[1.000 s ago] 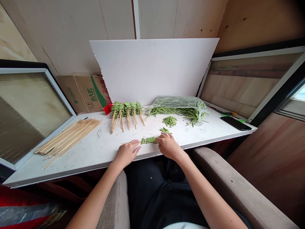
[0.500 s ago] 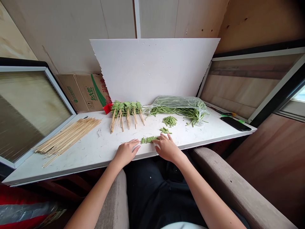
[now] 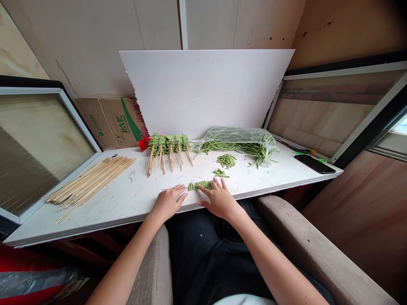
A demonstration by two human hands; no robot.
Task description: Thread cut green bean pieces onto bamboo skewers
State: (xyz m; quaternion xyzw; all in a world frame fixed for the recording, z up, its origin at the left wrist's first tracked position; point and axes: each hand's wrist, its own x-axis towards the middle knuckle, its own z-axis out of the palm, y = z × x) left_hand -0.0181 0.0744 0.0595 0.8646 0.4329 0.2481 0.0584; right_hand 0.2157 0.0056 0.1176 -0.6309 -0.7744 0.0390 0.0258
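A short row of cut green bean pieces (image 3: 199,185) lies side by side near the table's front edge, between my two hands. My left hand (image 3: 170,201) rests at the row's left end, fingers stretched forward and thumb apart. A thin bamboo skewer seems to run beneath those fingers; only a bit of it shows at their left. From the right, my right hand (image 3: 219,198) reaches over the row with fingers spread, its index finger touching the pieces. Just behind it are a few loose bean pieces (image 3: 220,173) and a larger pile of cut beans (image 3: 227,160).
Finished bean skewers (image 3: 168,145) are stacked at the back. A clear plastic bag of long beans (image 3: 238,142) lies right of them. Loose bamboo skewers (image 3: 92,182) cover the left side. A phone (image 3: 314,164) lies far right; a white board (image 3: 206,93) stands behind.
My right hand has slid slightly left along the row, its index finger now over the middle pieces and its thumb farther out. My left hand stays in place.
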